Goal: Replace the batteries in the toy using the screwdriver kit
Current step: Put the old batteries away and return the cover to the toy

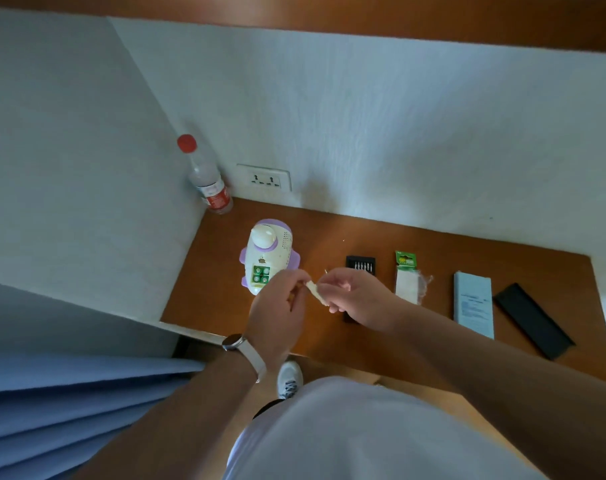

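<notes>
Toy [267,252]: lay on wooden table [329,244] toward the left corner, compartment uncovered, four green batteries [261,274] seated.
Small pale piece [314,292], possibly the cover: pinched by curled fingers of left hand [277,306] and right hand [360,299], just beside toy.
Screwdriver kit [360,264], battery pack [407,275]: lay rightward.

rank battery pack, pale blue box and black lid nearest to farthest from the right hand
1. battery pack, just right of the right hand
2. pale blue box, farther right
3. black lid, at the far right
</notes>
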